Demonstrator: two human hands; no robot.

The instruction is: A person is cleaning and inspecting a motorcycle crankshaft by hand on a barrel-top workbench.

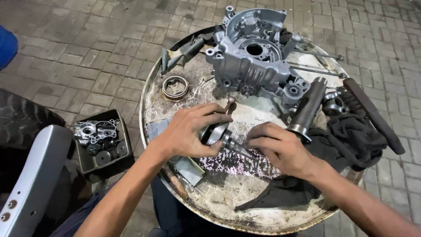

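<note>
My left hand [188, 131] grips a steel crankshaft [219, 134] by its round web, its connecting rod sticking up behind my fingers. My right hand [280, 147] closes on the crankshaft's shaft end [241, 149]. Both hands hover just above a worn round drum top [153, 94]. Behind them lies a grey engine crankcase half [250, 61]. A dark metal tube [307, 107] lies right beside my right hand.
A round bearing ring [175, 87] lies at the drum's left. A black rag [351, 140] and a long black brush [372, 114] lie at the right, long studs at the back. A black tray [85, 164] of engine parts sits on the brick paving. A grey panel [35, 175] and a tyre stand at left.
</note>
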